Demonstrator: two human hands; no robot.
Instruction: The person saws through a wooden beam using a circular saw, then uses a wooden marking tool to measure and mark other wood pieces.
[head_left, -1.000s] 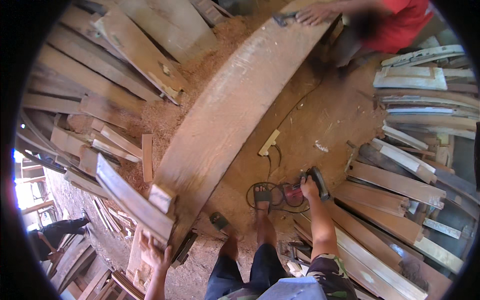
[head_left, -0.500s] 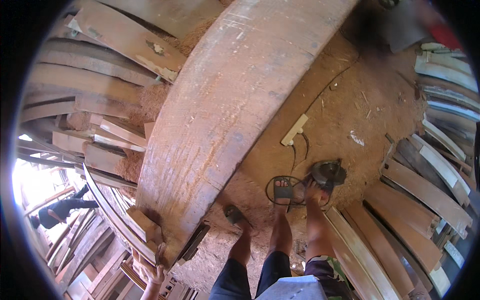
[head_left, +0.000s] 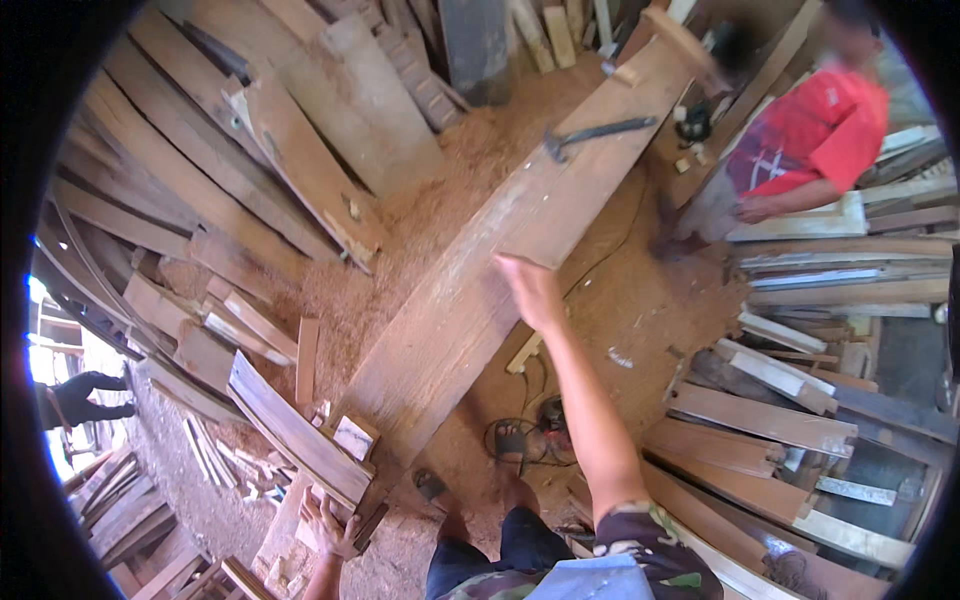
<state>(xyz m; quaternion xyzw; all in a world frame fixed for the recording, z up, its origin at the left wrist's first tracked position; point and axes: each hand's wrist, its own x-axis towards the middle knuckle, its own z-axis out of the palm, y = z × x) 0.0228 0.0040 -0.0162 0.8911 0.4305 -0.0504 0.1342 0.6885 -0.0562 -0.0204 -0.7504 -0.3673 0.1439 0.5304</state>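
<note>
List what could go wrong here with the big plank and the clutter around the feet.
1. The left hand grips only the low end of the long plank; the right hand hovers open over it, so it might slide or twist.
2. A hammer lies loose on the plank and may slip off, near the person in red.
3. The power tool and its cord lie by the bare feet: a trip hazard.

Brown plank; orange-tan sawdust; red shirt; camouflage sleeve.
</note>
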